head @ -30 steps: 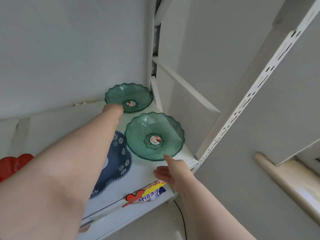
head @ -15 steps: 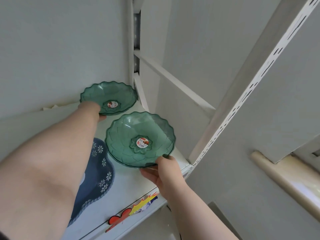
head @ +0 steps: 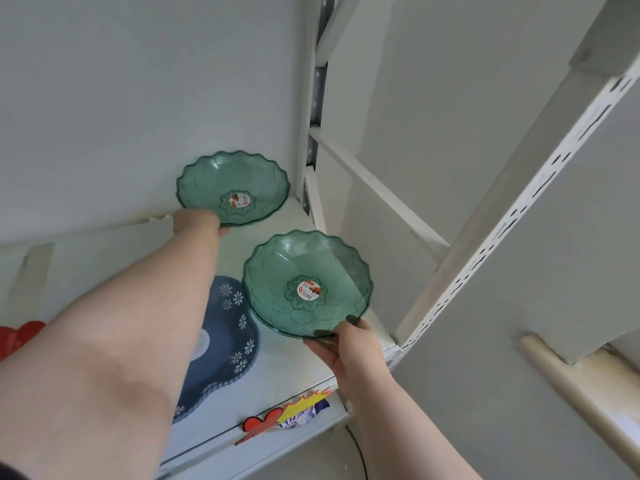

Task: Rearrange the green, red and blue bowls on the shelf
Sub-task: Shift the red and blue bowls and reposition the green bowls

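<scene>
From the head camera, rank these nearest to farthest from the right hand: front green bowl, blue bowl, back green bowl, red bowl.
1. Front green bowl: held at its near rim by the right hand.
2. Blue bowl: just left, partly behind the forearm.
3. Back green bowl: shelf's rear, at the left hand.
4. Red bowl: far left edge.

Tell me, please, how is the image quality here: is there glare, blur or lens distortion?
Head view: soft, even daylight with faint shadows; the shelf upright leans from wide-angle distortion; a pale sheen crosses the near green bowl, whose sticker print is too small to read; the left forearm looms large and soft.
</scene>
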